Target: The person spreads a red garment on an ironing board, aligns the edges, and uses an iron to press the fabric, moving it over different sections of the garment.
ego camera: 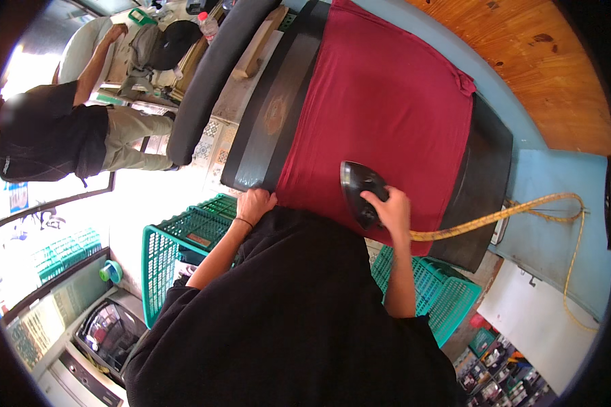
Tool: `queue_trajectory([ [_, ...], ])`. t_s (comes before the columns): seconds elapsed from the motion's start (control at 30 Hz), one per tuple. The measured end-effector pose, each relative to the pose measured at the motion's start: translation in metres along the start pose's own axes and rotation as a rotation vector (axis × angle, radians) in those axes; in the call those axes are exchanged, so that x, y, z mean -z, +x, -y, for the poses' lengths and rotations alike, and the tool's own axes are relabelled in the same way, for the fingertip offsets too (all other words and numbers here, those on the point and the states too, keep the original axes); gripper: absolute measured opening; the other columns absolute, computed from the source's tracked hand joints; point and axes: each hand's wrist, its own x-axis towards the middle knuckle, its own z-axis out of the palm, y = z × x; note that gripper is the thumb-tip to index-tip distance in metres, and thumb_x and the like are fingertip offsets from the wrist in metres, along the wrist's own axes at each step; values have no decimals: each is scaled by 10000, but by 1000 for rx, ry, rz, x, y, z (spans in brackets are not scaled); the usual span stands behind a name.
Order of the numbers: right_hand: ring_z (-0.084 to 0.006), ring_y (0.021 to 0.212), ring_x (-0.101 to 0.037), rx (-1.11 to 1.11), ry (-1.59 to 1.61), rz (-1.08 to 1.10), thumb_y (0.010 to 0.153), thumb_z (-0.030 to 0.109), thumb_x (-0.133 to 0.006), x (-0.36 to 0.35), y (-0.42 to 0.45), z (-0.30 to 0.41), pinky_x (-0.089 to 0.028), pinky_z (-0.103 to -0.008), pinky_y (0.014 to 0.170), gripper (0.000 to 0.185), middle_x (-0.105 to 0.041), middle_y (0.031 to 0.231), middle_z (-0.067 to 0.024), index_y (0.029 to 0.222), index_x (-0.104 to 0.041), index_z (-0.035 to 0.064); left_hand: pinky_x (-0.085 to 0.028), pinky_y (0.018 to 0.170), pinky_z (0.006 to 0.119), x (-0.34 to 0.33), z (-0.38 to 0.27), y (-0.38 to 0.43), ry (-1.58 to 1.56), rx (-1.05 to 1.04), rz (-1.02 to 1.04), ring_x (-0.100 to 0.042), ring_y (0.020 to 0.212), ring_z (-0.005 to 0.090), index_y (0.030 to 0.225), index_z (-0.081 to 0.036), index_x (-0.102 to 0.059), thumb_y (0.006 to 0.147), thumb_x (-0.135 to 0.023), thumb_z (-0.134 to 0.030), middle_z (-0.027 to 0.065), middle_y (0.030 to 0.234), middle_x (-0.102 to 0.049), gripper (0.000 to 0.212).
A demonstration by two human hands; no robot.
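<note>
A dark red cloth garment [382, 102] lies spread over a black padded ironing table [483, 168]. My right hand [393, 208] grips the handle of a black clothes iron [355, 188], whose soleplate rests on the garment's near part, its tip pointing away and to the left. A yellow cloth-covered cord [478, 222] runs from beside my right wrist to the right. My left hand [255, 204] lies on the near edge of the table, left of the iron, its fingers curled over the edge at the garment's lower left corner.
Green plastic baskets [150, 274] stand at my left, and more green baskets [450, 300] at my right. Left of the table is a long black padded board [203, 86]. Another person [56, 132] stands farther left at a cluttered counter. A blue wall [555, 173] borders the right side.
</note>
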Motion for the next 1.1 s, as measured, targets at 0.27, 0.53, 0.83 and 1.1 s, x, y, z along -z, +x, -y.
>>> queue_trajectory([
  [0.27,-446,1024,-673,-85,-127,24,741,740,-697,-79,36,80,-534,-494,889,915,-691,1048,-310,1129,-680,-89,-384,1083,467,70,-58,202,-139,-634,-452,-519,1281,308,1269,-74,-609,991,-511,-160,122,1344,-593,307],
  [0.53,-434,762,-713,-29,-293,53,791,753,-636,-106,58,114,-575,-496,693,843,-699,774,-272,979,-700,-67,-120,1228,565,78,-76,350,521,-713,-270,-162,1537,194,1597,-298,-225,1064,-377,-338,-74,1668,-183,556],
  [0.83,-466,896,-697,-270,-214,2,808,720,-647,-100,158,161,-556,-527,788,820,-706,908,-296,972,-699,-82,-69,1237,564,84,-66,368,408,-750,-213,-147,1540,178,1600,-297,-225,1074,-344,-329,-87,1663,-204,540],
  [1.1,-475,906,-694,-228,-192,-52,810,717,-652,-90,186,167,-558,-526,784,809,-704,907,-306,902,-696,-85,-525,800,489,93,-49,262,-625,-79,-603,-665,886,416,989,-15,-640,972,-540,-144,207,934,-686,164],
])
